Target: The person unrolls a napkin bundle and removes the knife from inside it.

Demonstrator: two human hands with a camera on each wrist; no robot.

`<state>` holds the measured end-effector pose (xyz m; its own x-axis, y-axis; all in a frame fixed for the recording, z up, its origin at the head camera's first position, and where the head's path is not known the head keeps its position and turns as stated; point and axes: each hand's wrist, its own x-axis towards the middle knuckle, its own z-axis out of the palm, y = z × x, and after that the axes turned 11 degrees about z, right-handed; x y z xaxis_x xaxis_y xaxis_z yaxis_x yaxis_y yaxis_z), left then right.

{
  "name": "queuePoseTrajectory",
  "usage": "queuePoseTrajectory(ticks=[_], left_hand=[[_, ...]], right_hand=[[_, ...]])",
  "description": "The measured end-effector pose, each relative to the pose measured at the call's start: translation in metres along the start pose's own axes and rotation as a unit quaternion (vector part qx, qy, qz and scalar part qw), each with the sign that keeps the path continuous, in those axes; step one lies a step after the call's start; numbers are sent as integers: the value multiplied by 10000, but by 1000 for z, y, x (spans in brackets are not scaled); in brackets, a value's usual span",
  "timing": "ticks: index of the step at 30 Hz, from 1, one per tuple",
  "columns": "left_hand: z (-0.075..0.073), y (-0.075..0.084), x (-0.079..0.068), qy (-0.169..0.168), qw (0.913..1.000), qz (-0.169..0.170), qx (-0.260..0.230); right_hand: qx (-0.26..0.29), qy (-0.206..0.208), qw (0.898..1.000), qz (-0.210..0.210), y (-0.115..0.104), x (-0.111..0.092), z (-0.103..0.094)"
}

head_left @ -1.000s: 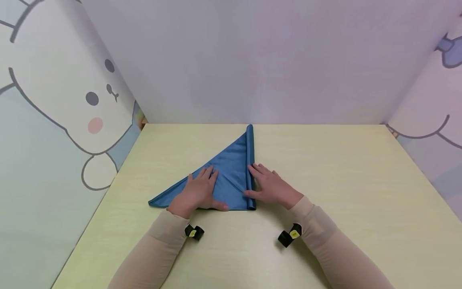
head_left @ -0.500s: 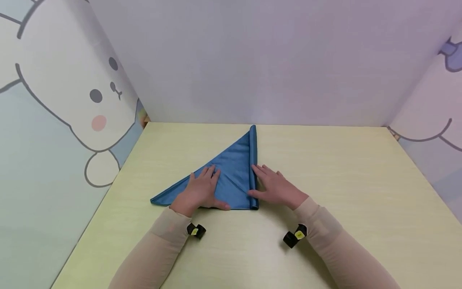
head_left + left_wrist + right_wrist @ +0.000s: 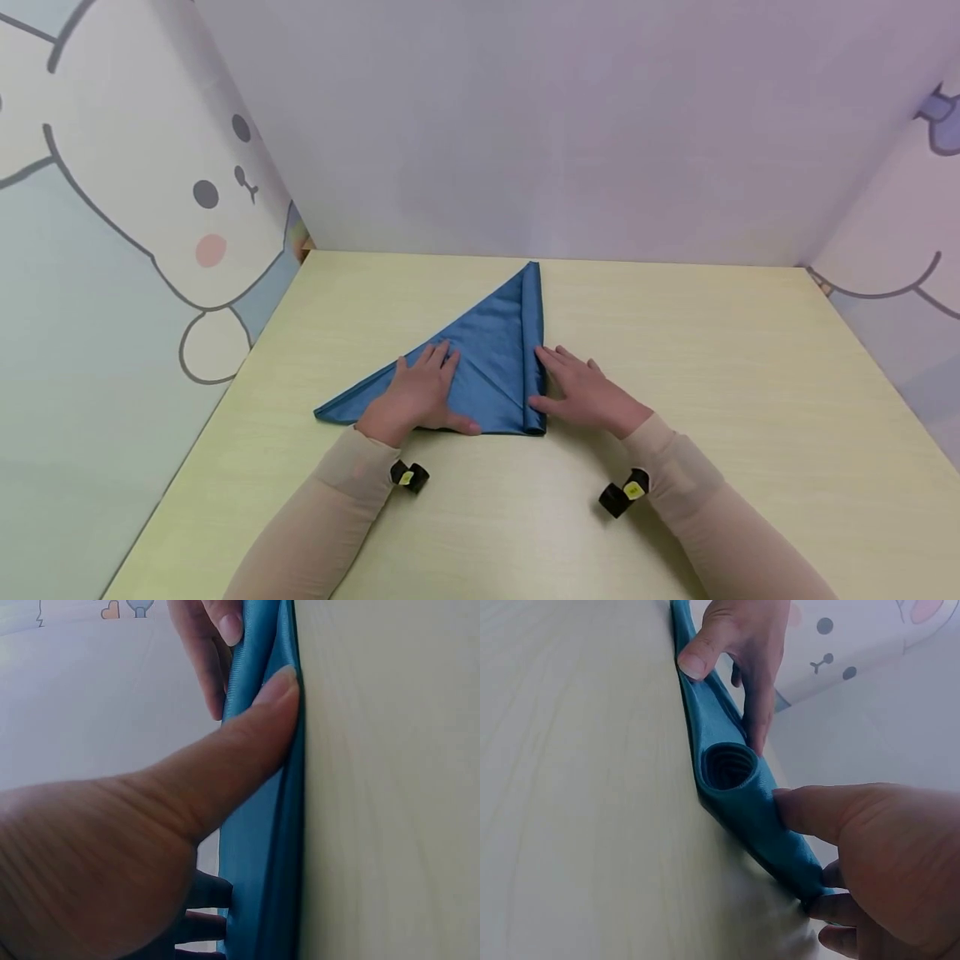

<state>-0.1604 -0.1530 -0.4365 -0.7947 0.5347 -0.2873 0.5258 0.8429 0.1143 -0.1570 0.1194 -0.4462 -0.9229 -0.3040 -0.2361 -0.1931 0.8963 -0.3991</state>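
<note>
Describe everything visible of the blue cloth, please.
The blue cloth looks thin and slightly shiny, lying on the pale table as a creased, roughly triangular shape. Along its right side runs a roll, whose near end shows spiralled layers. The left hand rests on the flat part, reaching the near edge; the right hand touches the roll.

A pale wood-grain tabletop (image 3: 750, 375) extends to a lilac-tinted back panel (image 3: 525, 125), with a white cartoon animal (image 3: 142, 167) on the left wall (image 3: 75, 375) and a partial outlined drawing (image 3: 896, 225) opposite.
</note>
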Motion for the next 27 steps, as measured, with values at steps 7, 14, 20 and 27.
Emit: queuePoseTrajectory(ticks=[7,14,20,27], left_hand=[[1,1,1,-31,10000,-8,-9],[1,1,1,-87,9999,-105,-11],[4,0,0,-61,10000,-72,4],[3,-1,0,-7,9999,-47,91]], right_hand=[[-41,275,9996,-98,-6,-6,-2],[-553,503,9961,-466,-35,1,2],[-955,546,9933,-357,-38,10,11],[-862,501,9949,-159,-29,12,15]])
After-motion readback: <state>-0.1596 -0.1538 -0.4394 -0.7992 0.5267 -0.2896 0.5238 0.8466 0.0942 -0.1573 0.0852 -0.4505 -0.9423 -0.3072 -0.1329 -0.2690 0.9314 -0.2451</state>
